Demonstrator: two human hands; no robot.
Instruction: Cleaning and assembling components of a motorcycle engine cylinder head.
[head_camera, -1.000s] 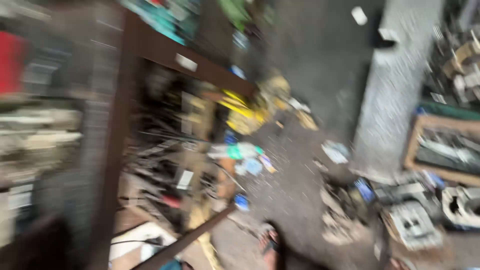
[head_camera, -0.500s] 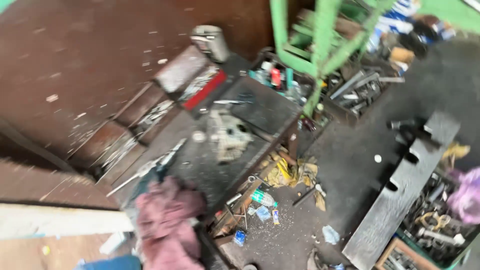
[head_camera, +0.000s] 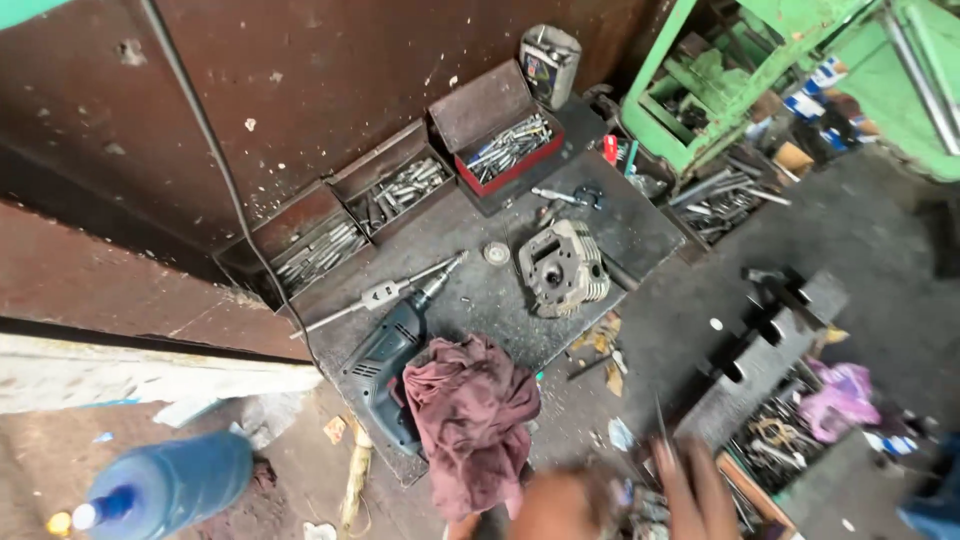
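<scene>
A blurred hand (head_camera: 690, 490) comes in at the bottom edge, fingers (head_camera: 668, 470) seemingly pinching a thin metal rod (head_camera: 660, 425) upright; which hand it is and how firm the grip is cannot be told through the blur. A second blurred shape sits beside it, too smeared to read. Just left, a maroon rag (head_camera: 470, 420) is draped over the worktop (head_camera: 640, 225) edge, half covering a blue-grey drill (head_camera: 385, 365). A grey engine part (head_camera: 562, 267) lies mid-worktop, within reach. Open boxes (head_camera: 500, 145) of bits line the wall, lids propped back. A dented tin (head_camera: 549, 62) with a dark label stands behind; a blue bottle (head_camera: 165, 487) lies on the floor.
</scene>
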